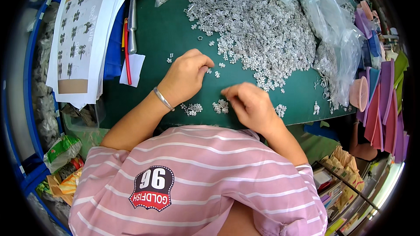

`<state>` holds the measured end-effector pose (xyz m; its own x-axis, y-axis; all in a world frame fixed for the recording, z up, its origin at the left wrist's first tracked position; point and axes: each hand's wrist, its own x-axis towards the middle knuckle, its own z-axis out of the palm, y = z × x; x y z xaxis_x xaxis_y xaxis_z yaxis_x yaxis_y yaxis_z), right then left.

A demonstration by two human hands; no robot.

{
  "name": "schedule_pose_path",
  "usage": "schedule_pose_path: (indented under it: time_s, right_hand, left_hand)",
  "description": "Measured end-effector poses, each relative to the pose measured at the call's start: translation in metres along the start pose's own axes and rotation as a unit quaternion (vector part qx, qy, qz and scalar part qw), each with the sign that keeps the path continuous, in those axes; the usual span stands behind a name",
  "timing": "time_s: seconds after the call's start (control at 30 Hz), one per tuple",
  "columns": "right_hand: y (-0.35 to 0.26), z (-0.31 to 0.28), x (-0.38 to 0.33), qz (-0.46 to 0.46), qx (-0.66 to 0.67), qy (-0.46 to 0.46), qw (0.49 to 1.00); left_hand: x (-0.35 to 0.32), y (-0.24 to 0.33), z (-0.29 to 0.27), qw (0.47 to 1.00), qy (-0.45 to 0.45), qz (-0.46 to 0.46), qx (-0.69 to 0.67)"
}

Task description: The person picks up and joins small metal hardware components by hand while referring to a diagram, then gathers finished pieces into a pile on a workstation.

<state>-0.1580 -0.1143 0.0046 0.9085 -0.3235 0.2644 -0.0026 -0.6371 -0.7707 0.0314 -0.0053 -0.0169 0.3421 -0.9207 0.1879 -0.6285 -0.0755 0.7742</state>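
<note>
Left hand is curled knuckles-up on the green mat, fingertips pinched narrow at loose small silver metal parts; whether one is held cannot be told. Right hand is likewise bunched, fingers drawn together beside a small sorted cluster (a second cluster lies near the left wrist). The big heap is spread behind, clear plastic bags at right, printed sheets at left.

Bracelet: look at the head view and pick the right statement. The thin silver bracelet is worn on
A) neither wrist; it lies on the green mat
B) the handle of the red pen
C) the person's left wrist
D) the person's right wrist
C: the silver bracelet circles the wrist just behind the left hand, while the wrist behind the right hand is bare.
</note>
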Motion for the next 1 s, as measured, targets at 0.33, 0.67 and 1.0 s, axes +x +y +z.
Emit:
schedule_pose_path:
  time_s: [0.33,0.67,1.0]
  right_hand:
    - [0.034,0.013,0.047,-0.074,-0.143,0.049,0.986]
    - [0.001,-0.009,0.002,0.044,0.056,-0.035,0.997]
    - [0.017,-0.001,-0.008,-0.056,-0.026,-0.016,0.998]
  left_hand:
    - [0.003,0.008,0.019,0.993,0.043,0.067,0.086]
    - [-0.022,0.031,0.010,0.984,-0.134,-0.008,-0.113]
    - [-0.014,0.015,-0.016,0.999,-0.022,-0.037,-0.023]
